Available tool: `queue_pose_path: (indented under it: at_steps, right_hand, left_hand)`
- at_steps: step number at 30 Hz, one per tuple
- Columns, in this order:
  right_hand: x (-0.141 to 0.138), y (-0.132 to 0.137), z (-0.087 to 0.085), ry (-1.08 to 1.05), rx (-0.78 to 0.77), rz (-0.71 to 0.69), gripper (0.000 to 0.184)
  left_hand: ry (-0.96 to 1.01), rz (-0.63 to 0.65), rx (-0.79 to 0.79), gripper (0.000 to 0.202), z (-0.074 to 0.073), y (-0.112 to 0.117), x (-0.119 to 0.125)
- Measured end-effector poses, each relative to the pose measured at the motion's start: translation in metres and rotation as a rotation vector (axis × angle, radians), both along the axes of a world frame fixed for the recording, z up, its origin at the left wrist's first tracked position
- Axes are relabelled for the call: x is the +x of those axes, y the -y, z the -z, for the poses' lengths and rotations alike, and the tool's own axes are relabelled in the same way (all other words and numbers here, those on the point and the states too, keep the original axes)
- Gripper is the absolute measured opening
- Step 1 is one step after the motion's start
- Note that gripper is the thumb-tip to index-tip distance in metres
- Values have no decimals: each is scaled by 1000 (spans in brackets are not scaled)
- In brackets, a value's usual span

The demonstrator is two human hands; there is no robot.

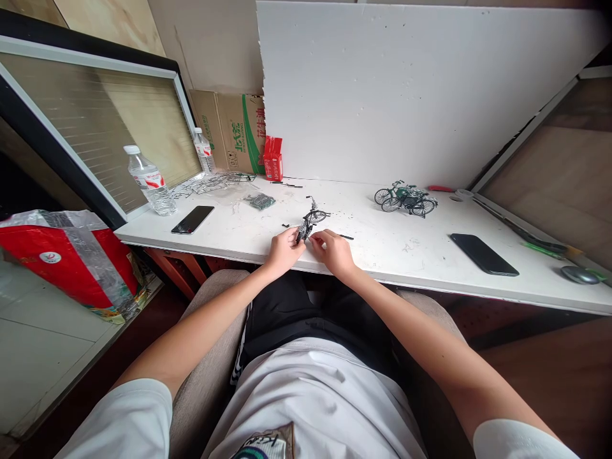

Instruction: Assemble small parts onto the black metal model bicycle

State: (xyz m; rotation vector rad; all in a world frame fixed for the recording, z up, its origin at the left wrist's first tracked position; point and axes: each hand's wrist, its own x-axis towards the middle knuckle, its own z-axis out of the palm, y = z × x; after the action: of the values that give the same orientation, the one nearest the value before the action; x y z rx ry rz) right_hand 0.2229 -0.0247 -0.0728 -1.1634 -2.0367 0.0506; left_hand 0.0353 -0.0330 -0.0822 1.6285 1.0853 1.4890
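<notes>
A small black model bicycle [310, 221] stands on the white table [382, 245] near its front edge. My left hand [283, 250] pinches the rear end of the model, fingers closed on it. My right hand [335, 250] rests beside it, fingers curled at the same end of the model, touching it. A few tiny black parts [345, 237] lie on the table just right of my hands.
Two finished green model bicycles [406, 198] stand at the back right. Black phones lie at left [192, 219] and right [484, 254]. Water bottles [150, 180], wire part frames [210, 183], a red box [273, 159], a cardboard box [236, 131] and a red bag [67, 255] are at left.
</notes>
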Motion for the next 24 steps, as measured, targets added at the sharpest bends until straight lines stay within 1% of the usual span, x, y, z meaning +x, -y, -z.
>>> queue_pose_path:
  at_steps: [4,8,14,19,24]
  right_hand:
    - [2,-3,-1,-91,-64,-62,23]
    - [2,-4,-3,-166,-109,-116,26]
    - [1,-3,-3,-160,-57,-151,27]
    - [3,-5,-2,-196,-84,-164,31]
    - [4,-4,-4,-222,-94,-197,28]
  left_hand:
    - [4,-17,-10,39,3,0,0]
    - [-6,-24,-18,42,4,-1,1]
    - [16,-28,-25,41,5,-1,1]
    - [31,-19,-14,41,3,-1,1]
    - [87,-8,-16,31,-1,-2,1]
